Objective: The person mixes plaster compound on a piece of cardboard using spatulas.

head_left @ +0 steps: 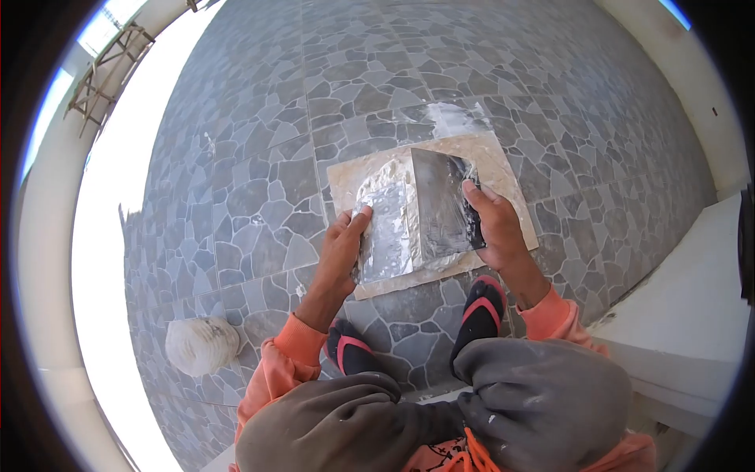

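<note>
Two hands (341, 242) (500, 228), two plates (387, 230) (443, 206), one board (503, 175)

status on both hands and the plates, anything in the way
Left hand gripping white-smeared plate; right hand gripping dark plate. Both over the smeared board. Right foot close to its near edge; nothing seen blocking the hands.

Dark panel (444, 204): charcoal to black, streaked with paler grey
Silvery panel (385, 228): shiny grey, blotched with white
Board (464, 147): beige, smeared off-white
Floor (259, 248): mixed greys in an irregular stone pattern, lined paler
Sleeves (546, 315): coral orange
Trousers (543, 385): brownish grey, flecked white
Sandals (492, 289): black with pinkish-red straps
Drawstring (476, 452): bright orange
Bundle (200, 346): whitish
</note>
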### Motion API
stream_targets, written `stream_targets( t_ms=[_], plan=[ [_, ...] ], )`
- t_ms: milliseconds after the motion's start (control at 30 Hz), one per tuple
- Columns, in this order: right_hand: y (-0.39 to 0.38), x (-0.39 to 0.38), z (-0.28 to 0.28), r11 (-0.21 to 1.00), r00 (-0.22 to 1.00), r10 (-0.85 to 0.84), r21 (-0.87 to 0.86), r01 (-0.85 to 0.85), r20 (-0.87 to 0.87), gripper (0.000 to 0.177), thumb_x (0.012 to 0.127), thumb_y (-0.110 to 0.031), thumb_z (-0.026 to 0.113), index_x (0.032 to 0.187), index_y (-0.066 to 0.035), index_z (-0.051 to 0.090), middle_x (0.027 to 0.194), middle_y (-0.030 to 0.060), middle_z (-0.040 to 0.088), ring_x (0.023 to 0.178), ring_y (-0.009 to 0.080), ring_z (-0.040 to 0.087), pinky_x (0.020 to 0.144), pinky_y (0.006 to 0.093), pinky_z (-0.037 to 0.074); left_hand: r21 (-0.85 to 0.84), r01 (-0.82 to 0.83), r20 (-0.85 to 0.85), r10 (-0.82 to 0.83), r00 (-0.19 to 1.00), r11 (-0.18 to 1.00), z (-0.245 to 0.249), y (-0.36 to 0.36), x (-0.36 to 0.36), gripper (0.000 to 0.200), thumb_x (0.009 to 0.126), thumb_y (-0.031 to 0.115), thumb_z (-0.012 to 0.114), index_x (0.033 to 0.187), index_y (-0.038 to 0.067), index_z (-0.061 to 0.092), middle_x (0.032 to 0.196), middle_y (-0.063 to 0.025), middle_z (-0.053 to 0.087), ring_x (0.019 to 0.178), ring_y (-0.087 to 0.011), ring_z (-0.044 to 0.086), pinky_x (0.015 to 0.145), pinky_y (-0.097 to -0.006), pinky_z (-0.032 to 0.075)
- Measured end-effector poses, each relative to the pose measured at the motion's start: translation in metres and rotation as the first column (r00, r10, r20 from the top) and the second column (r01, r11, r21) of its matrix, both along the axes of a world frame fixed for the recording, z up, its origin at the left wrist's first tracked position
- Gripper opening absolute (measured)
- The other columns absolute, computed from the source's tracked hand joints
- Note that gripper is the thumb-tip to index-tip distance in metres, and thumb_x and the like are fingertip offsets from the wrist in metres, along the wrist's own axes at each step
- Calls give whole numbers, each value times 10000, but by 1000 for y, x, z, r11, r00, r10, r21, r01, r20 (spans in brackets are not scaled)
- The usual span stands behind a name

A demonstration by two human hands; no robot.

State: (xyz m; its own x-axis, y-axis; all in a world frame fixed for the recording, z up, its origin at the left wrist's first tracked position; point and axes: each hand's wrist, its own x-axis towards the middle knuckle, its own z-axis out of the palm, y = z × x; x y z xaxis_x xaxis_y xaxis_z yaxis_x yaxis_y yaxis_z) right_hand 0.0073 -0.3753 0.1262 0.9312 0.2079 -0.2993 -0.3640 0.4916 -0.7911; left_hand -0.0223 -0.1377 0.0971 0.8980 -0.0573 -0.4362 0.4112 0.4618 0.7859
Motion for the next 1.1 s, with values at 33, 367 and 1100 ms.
stream_targets(
  t_ms=[33,367,1100],
  plan=[
    [7,0,2,1000,1000,-19,0,19,-11,277,980,-228,552,1086,22,604,899,21,641,760,93,628,674,263,526,-17,18,14,-18,1000,1000,3,-6,-3,341,977,243,554,1165,-37,513,968,-68,645,786,-100,645,682,-247,539],
    [26,-13,2,985,999,1,-170,-10,-52,367,979,-297,554,1084,52,603,922,61,647,793,122,636,700,274,533,-57,69,25,-68,997,996,-7,-26,-29,354,982,221,548,1211,-43,497,1018,-100,659,791,-121,676,668,-247,575],
    [-22,-27,8,541,863,502,-799,-262,56,422,940,-264,590,1167,90,567,892,109,650,807,123,582,736,284,478,-108,-350,80,359,930,930,-16,18,-29,263,965,230,578,1076,-2,523,898,-51,622,730,-91,620,653,-252,537]
  ],
)
